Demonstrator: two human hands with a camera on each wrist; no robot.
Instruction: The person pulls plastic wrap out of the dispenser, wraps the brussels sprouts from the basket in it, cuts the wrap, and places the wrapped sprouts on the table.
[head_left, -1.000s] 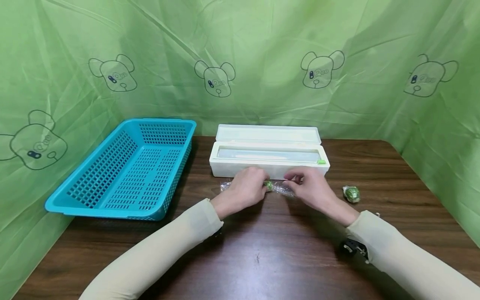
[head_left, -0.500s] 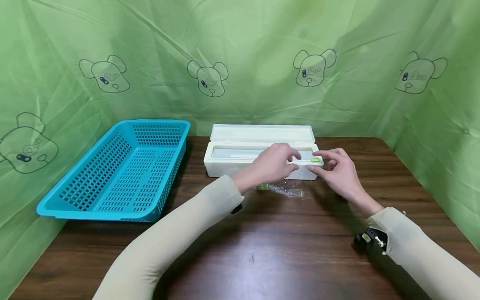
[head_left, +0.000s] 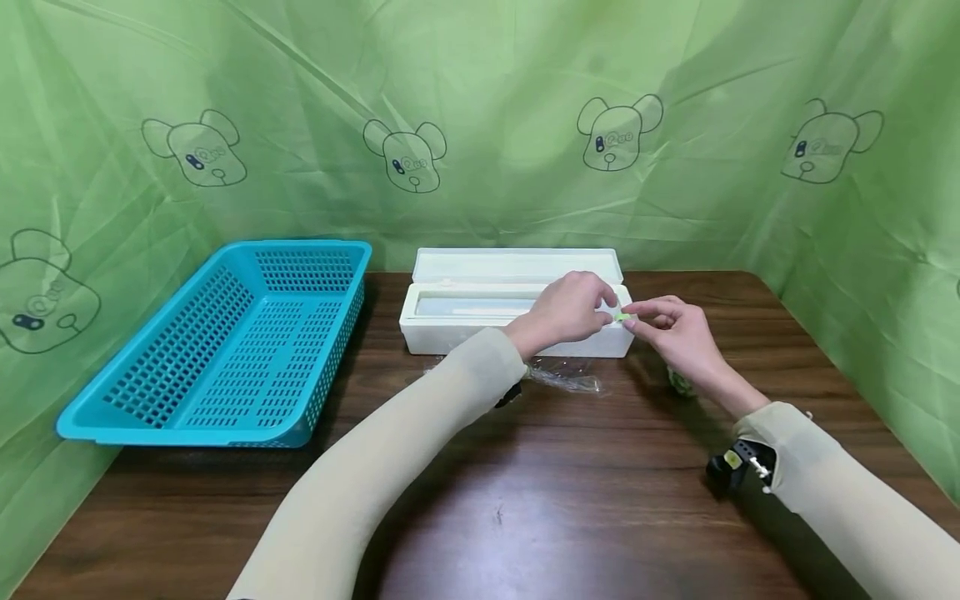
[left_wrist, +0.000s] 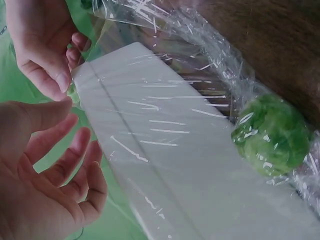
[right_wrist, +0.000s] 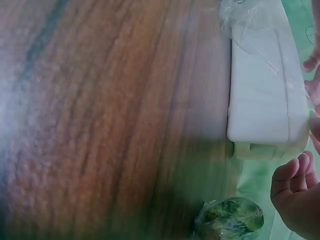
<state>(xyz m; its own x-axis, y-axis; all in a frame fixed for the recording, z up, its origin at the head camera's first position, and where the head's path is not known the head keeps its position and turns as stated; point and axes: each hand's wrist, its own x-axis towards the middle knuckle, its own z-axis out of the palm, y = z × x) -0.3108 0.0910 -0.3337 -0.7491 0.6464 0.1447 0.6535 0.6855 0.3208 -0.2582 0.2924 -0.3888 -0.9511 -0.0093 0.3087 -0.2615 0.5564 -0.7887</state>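
A white cling film dispenser [head_left: 442, 337] stands with its lid [head_left: 517, 265] raised. My right hand [head_left: 678, 329] pinches the small green slide cutter [head_left: 621, 317] at the box's right end between thumb and forefinger. Close beside it is my left hand [head_left: 570, 304], fingers loosely bent; in the left wrist view its thumb tip meets the cutter. Cling film [left_wrist: 165, 105] stretches down over the box front. A Brussels sprout [left_wrist: 270, 135] lies under that film in front of the box, hidden in the head view by my left arm.
A blue plastic basket [head_left: 71, 425] stands at the left of the wooden table [head_left: 570, 500]. One wrapped Brussels sprout [right_wrist: 230, 220] lies right of the box, partly behind my right hand in the head view. A green printed curtain [head_left: 495, 200] surrounds the table.
Both hands have left the film and sprout in front of the box. They have moved up and right to the cutter. The view has shifted slightly right.
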